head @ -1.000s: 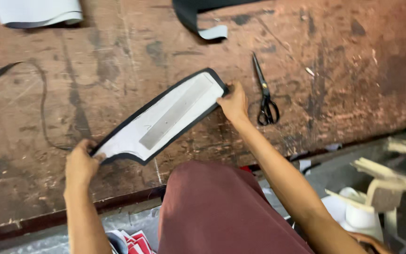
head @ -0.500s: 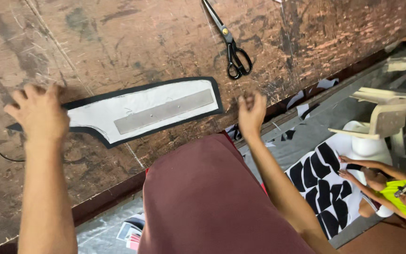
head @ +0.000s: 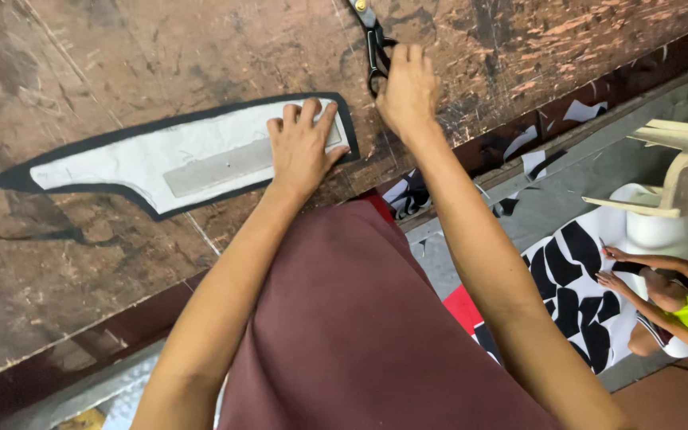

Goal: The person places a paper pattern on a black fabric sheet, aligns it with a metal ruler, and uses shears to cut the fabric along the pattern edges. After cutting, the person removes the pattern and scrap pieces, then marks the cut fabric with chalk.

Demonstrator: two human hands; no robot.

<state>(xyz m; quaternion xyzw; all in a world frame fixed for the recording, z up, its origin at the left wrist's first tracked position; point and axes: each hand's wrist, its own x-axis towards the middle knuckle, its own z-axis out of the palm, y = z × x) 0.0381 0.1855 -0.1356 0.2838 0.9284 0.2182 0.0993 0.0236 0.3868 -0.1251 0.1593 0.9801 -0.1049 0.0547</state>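
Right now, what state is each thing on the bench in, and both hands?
Panel: flat on the table, white face up, black edging around it.
Left hand: open, palm pressed on the panel's right end.
Right hand: fingers on the scissors' handles.
Scissors: lying on the table, blades partly out of view.
Table: worn, scratched.

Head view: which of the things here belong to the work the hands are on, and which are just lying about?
In hand:
- white panel with black border, pressed flat by the left hand
- black-handled scissors, right hand on the handles
- worn wooden table under both

Lying about:
- black cord at the table's left edge
- black-and-white patterned sheet below
- another person's hands on that sheet
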